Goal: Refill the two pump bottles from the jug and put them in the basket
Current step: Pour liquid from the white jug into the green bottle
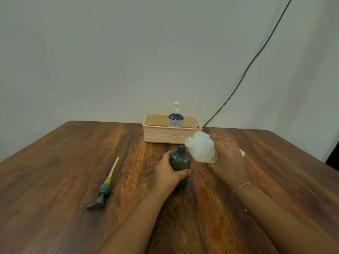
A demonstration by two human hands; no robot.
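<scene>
Brown wood covers the desk (64, 171) that I am watching from far away. Near the middle of it stands a dark bottle (180, 160) with its top open. The left hand (167, 173) holds this bottle, with the fingers and thumb curled round its side. The bottle stands upright on the desk.

The right hand (227, 156) holds a white jug (200, 148). The fingers wrap over the back part of the jug. The jug is off the desk and tipped over, with its mouth pointing left and down, just above the open top of the dark bottle. I cannot tell if anything is coming out.

A peach basket (161, 136) sits at the far edge of the desk, behind the two hands. A blue pump bottle (175, 120) with a white pump stands upright inside it.

A grey pump top (104, 189) with a yellow tube lies flat on the desk, closer to the left edge and well apart from the dark bottle.

A thin pink band (241, 186) is on the right wrist. A black cable (256, 57) runs down the pale wall behind the desk.
</scene>
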